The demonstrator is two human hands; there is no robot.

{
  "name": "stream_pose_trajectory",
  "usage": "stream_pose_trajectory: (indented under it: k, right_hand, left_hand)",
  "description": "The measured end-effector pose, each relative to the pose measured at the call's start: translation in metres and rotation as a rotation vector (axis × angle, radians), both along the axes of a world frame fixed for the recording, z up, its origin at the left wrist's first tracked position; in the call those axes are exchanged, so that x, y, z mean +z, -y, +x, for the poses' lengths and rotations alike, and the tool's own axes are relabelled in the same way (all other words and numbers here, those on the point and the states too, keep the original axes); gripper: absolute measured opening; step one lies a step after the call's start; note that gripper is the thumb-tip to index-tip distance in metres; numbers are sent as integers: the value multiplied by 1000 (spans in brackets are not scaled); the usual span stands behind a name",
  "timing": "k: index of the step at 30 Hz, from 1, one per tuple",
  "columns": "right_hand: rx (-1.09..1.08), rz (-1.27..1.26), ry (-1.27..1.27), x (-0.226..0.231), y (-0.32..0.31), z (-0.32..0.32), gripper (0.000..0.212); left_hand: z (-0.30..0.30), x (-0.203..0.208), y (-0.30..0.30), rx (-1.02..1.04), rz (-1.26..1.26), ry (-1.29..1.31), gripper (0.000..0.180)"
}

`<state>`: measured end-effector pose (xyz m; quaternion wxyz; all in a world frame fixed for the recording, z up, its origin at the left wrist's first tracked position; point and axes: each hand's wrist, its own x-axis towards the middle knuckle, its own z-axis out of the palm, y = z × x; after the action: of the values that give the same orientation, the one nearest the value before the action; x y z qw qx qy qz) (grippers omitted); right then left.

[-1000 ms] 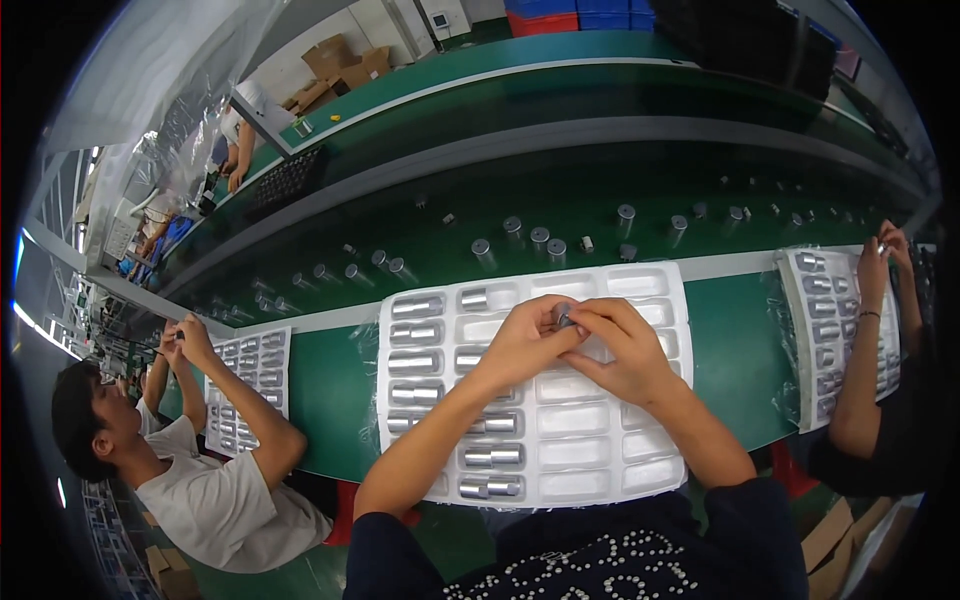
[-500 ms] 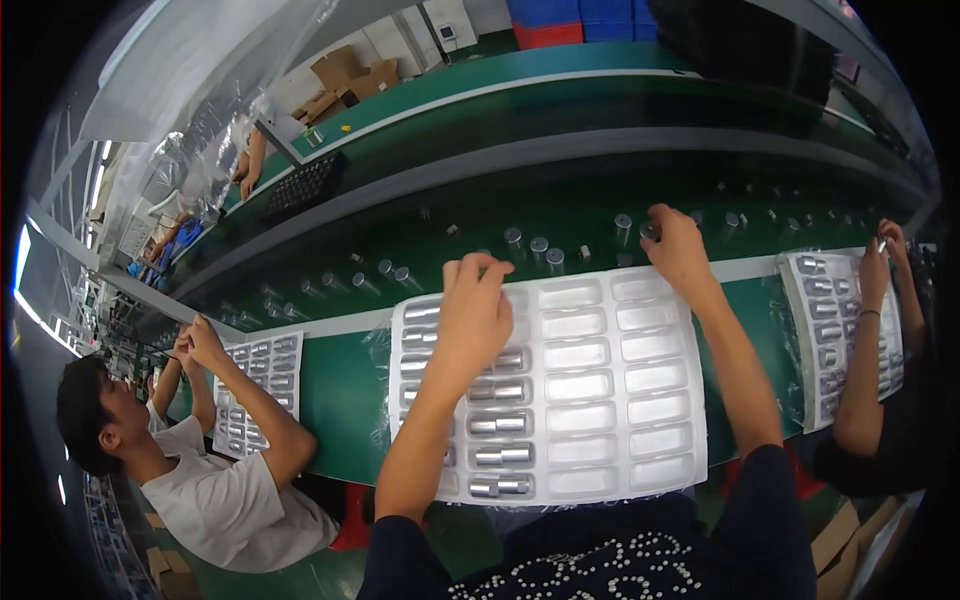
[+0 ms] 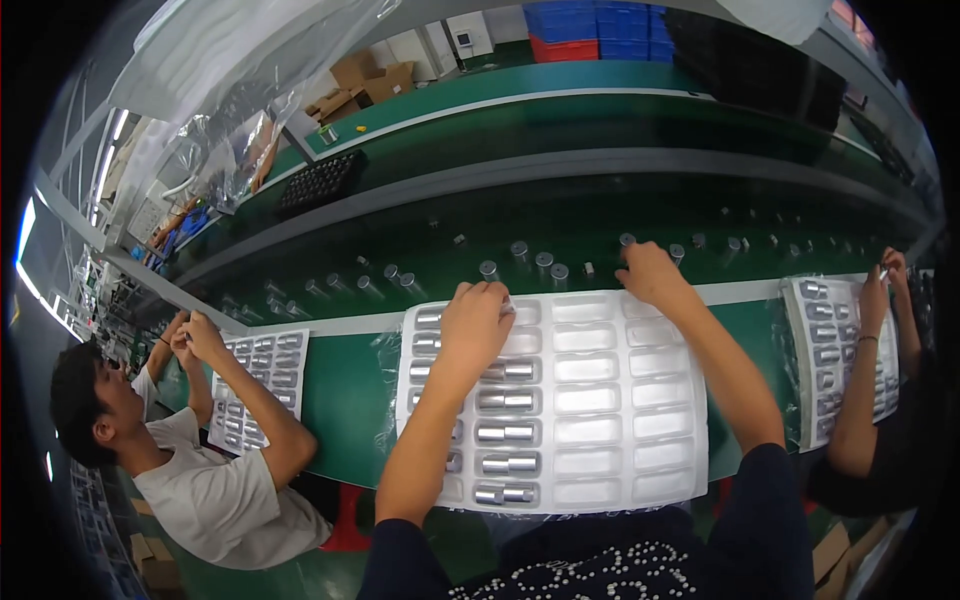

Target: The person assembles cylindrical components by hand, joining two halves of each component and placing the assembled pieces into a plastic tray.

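A white moulded tray (image 3: 622, 345) lies in front of me. Silver metal cylinders (image 3: 507, 432) lie on their sides in its left columns, while the right columns hold bare pockets. My left hand (image 3: 478, 318) is over the upper end of the second column, its fingers curled together. A glint shows at the fingertips, but what they hold is mostly hidden. Past the tray's far edge, my right hand (image 3: 655, 275) has its fingers closed round an upright metal cylinder (image 3: 627, 240), whose top shows above them.
More upright cylinders (image 3: 545, 260) and small metal pieces (image 3: 589, 268) stand on the dark green bench beyond the tray. A person (image 3: 200, 450) works at another tray (image 3: 270, 375) on the left. Another person's hand (image 3: 873, 290) is above a tray (image 3: 805, 350) on the right.
My right hand has shifted left, from one upright cylinder to the neighbouring one. My left hand has dropped closer to the tray's top pockets. The whole view has moved slightly.
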<state>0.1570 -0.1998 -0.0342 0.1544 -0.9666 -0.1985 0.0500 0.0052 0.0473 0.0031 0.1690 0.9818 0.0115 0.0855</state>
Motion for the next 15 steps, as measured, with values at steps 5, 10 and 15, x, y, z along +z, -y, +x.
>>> stream_pose_trajectory:
  k: [5,10,15]
  right_hand:
    - [72,39,-120,-8,6,10,27]
    - [-45,768,-82,14,9,-17,24]
    - [42,1721,-832,25,21,-86,22]
  left_hand:
    - [5,4,16,-99,-572,78,35]
    - [-1,7,29,-196,-989,-41,40]
    - [-2,5,38,-343,-1374,-170,41]
